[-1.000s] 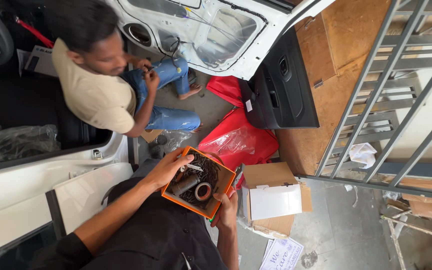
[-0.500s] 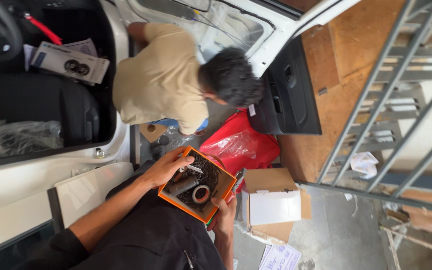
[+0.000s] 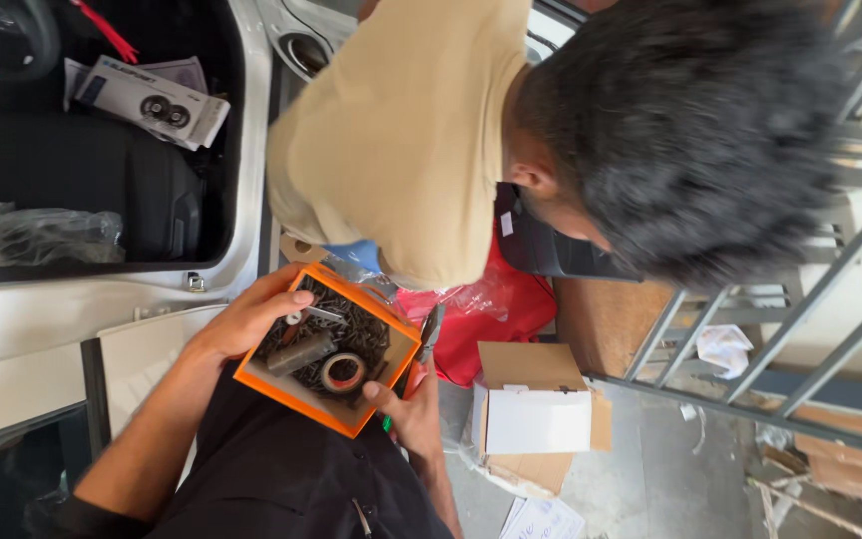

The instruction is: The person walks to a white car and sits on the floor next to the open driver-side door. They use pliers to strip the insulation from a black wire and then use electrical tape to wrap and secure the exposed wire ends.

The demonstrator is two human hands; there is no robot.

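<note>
Concrete floor (image 3: 650, 479), dusty and littered with scraps, spread under a car with its door open; a dark car seat (image 3: 72, 190) sat at about ten o'clock with a flat carton (image 3: 147, 100) lying on it and a crumpled clear plastic bag (image 3: 47, 235) beside it. Metal railings (image 3: 800, 299) crossed the three o'clock side.

At the middle, the person held an orange box (image 3: 326, 349), open at the top and tilted. It was packed with dark screws, and on them lay a grey metal cylinder (image 3: 299, 353) and a roll of tape (image 3: 343, 372). The left hand (image 3: 246, 319) wrapped the box's nine o'clock edge, fingers curled over the rim and touching the contents. The right hand (image 3: 411, 414) gripped the five o'clock corner from below, thumb pressed on the rim, fingers closed round the box.

Just beyond the box, at twelve o'clock, a co-worker in a beige shirt (image 3: 401, 140) leaned in close over it. A red plastic bag (image 3: 481, 319) lay under that person, and a brown cardboard box (image 3: 536, 409) with a white flap stood at four o'clock, near the right hand.
</note>
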